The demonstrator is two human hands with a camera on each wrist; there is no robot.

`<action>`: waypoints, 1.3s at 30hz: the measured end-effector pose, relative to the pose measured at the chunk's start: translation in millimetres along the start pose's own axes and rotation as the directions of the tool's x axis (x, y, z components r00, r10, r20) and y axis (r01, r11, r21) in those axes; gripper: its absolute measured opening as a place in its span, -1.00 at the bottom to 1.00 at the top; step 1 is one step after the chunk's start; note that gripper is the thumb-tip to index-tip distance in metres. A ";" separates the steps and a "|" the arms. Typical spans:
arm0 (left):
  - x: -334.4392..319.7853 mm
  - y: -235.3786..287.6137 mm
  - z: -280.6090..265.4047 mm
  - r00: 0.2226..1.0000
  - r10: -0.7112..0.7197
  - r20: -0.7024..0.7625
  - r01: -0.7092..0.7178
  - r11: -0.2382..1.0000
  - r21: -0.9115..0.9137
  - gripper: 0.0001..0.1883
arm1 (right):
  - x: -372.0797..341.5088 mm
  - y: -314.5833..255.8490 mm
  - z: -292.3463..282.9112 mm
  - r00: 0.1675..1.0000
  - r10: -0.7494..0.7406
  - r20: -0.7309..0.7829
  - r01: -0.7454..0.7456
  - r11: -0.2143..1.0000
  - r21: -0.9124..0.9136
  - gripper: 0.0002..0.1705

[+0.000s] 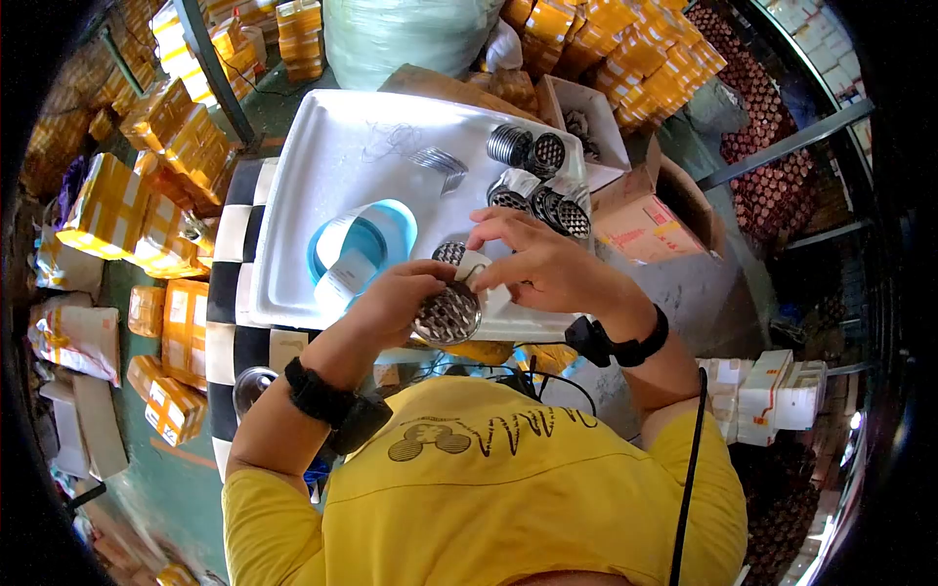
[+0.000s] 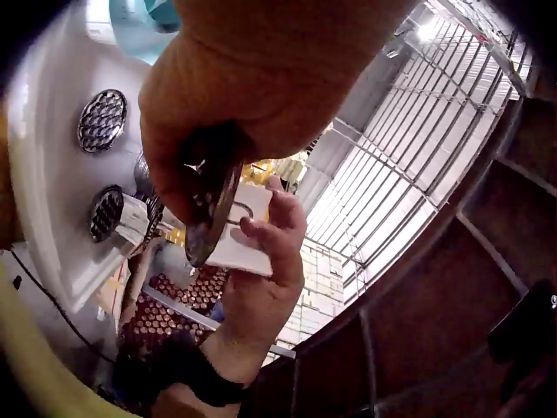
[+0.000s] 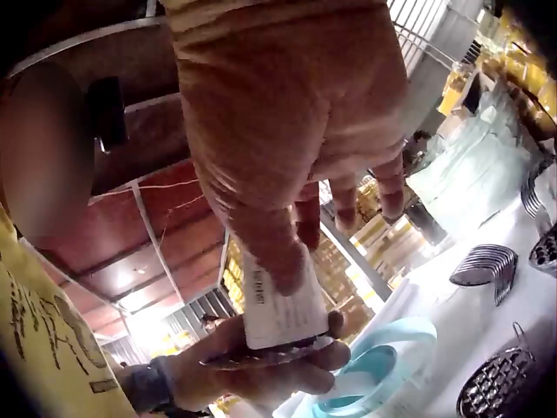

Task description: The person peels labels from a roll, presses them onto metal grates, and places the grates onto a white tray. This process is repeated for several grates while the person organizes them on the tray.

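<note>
The left hand (image 1: pixel 396 301) grips a round metal disc with a woven pattern (image 1: pixel 447 314) by its edge. In the right wrist view a white printed card (image 3: pixel 283 300) stands against that disc, pinched by the thumb and a finger of the right hand (image 3: pixel 291 131). A thin wire loop (image 2: pixel 239 212) shows at the card in the left wrist view. The right hand's other fingers are spread away from the card. Another patterned disc (image 1: pixel 448 253) lies on the white tray (image 1: pixel 293 215) just beyond the hands.
On the tray are a roll of light blue-and-white labels (image 1: pixel 405 234), stacked discs (image 1: pixel 508 145), more discs (image 1: pixel 559 211) at the right, and a fanned metal stack (image 1: pixel 442 168). An open carton (image 1: pixel 650 220) and a white box (image 1: pixel 596 117) stand beyond its right side.
</note>
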State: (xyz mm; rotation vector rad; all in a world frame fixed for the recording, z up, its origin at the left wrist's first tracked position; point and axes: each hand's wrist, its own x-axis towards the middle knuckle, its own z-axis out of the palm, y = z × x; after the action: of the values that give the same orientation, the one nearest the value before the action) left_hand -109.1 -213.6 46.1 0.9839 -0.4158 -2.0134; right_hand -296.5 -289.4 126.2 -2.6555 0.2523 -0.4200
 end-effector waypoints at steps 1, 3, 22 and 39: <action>0.5 -1.7 0.4 1.000 0.004 -0.005 -0.004 1.000 -0.006 -0.71 | 1.5 -0.4 1.3 0.999 0.039 -0.015 -0.038 0.999 0.012 -0.67; 1.8 -5.0 -0.5 1.000 0.014 -0.018 -0.014 1.000 -0.019 -0.73 | 4.2 0.7 4.6 0.993 0.113 -0.041 -0.112 0.993 0.038 -0.69; -9.4 2.9 -4.3 0.981 0.167 0.104 -0.189 0.946 0.265 -0.65 | 5.5 -3.6 24.9 0.942 0.233 -0.240 -0.245 0.969 -0.024 -0.78; -26.7 18.7 12.0 0.971 0.219 0.090 -0.237 0.917 0.322 -0.69 | 10.6 -9.0 27.5 0.934 0.204 -0.292 -0.242 0.965 -0.099 -0.81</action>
State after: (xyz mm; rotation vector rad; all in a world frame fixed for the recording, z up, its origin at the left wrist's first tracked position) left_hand -99.1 -204.1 78.0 1.0303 -0.8802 -1.7924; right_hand -276.5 -273.2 109.3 -2.6479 0.6866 -0.7262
